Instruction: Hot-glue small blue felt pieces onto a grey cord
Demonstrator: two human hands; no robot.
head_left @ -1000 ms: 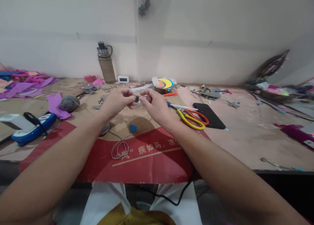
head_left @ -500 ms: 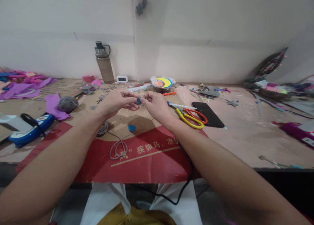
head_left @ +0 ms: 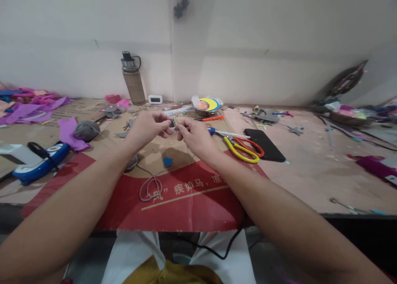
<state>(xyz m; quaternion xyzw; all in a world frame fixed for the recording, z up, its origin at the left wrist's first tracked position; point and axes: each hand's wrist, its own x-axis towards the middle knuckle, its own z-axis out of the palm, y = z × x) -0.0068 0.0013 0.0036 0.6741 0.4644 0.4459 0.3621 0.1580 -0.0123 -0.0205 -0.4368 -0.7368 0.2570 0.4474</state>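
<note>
My left hand [head_left: 148, 127] and my right hand [head_left: 194, 135] meet above the middle of the table, fingertips pinched together on a small dark piece [head_left: 173, 123] between them. Both hands are closed in a pinch. What the piece is I cannot make out. Below the hands, a small blue felt scrap [head_left: 168, 161] lies on the red and brown cardboard sheet [head_left: 186, 201]. A loop of grey yarn [head_left: 150, 189] trails on the cardboard toward my left wrist.
Yellow and orange scissors [head_left: 243, 148] and a black phone [head_left: 264, 144] lie right of my hands. A grey yarn ball [head_left: 87, 130], purple felt [head_left: 70, 133] and a blue tool [head_left: 41, 163] sit left. A bottle [head_left: 133, 80] and a foil bowl [head_left: 206, 105] stand at the back.
My hands stay pinched together over the same spot, the fingers shifting slightly around the small piece. The view has wobbled a little.
</note>
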